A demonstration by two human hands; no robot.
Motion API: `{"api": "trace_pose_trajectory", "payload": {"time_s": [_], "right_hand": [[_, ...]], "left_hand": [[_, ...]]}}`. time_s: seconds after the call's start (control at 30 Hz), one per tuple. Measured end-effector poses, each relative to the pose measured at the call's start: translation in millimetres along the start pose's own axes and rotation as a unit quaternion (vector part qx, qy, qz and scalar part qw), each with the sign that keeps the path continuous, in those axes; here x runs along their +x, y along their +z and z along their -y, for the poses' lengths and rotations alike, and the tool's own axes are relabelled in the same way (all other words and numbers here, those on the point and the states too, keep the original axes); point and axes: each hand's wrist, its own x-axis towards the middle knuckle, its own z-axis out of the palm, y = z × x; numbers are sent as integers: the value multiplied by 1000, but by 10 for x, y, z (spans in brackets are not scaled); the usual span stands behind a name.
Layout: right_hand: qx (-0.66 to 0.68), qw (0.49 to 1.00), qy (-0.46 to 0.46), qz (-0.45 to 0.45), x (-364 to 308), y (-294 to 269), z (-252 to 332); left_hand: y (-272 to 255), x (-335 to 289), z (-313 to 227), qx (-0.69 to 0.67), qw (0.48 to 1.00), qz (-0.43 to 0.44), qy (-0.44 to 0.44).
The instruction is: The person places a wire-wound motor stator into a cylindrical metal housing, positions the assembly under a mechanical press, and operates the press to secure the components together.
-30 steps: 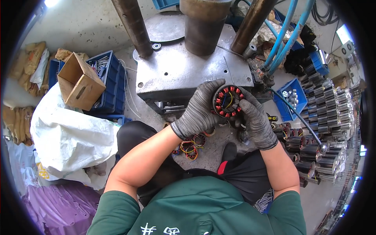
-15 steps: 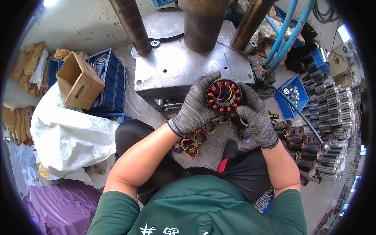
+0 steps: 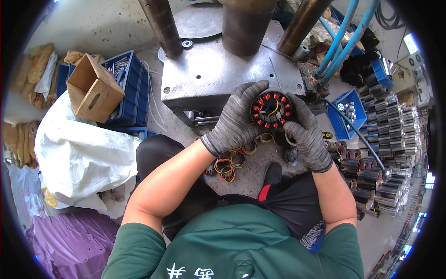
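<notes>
Wound stator (image 3: 274, 113): held between left hand (image 3: 238, 118) and right hand (image 3: 305, 135), wired face toward camera, near press bed (image 3: 232, 76) | Left fingers: clamped on its left side | Right fingers: clamped along its right side, thumb at lower-right rim

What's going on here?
A person grips a wound motor stator, gloved left hand on its left side, gloved right hand on its right. It is near the front edge of the steel press bed, its winding face turned to the camera. More stators lie on the floor.
</notes>
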Motion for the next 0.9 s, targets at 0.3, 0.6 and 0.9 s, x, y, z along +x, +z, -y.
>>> {"api": "trace_pose_trajectory", "payload": {"time_s": [0.3, 0.6, 0.9], "right_hand": [[48, 998, 37, -17, 53, 70, -29], [45, 998, 31, 18, 220, 128, -202], [-511, 821, -248, -48, 749, -412, -352]], "left_hand": [[102, -53, 1, -222, 972, 4, -77], [-13, -3, 16, -222, 960, 25, -171], [-143, 42, 154, -311, 928, -75, -193]]}}
